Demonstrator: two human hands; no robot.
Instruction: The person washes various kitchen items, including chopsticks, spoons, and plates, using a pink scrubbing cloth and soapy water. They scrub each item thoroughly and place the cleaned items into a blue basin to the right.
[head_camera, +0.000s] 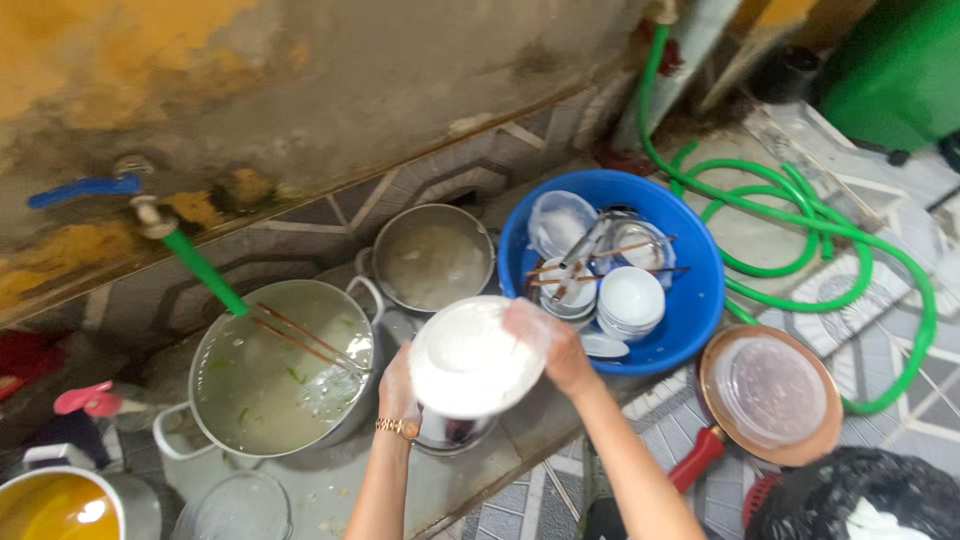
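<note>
Hands both on one white bowl (468, 357): we see left hand (397, 388) gripping its left rim, right hand (548, 340) its right rim, above a steel bowl (452, 433), beside the water-filled pot (275, 372).

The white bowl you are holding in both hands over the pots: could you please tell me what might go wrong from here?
1. The white bowl looks wet and blurred with motion; the left hand and right hand grip only its rim, so it could slip onto the small metal pot below.
2. The blue basin already holds stacked bowls and chopsticks; another piece might topple them.
3. The green hose loops across the floor, a likely trip hazard.
</note>
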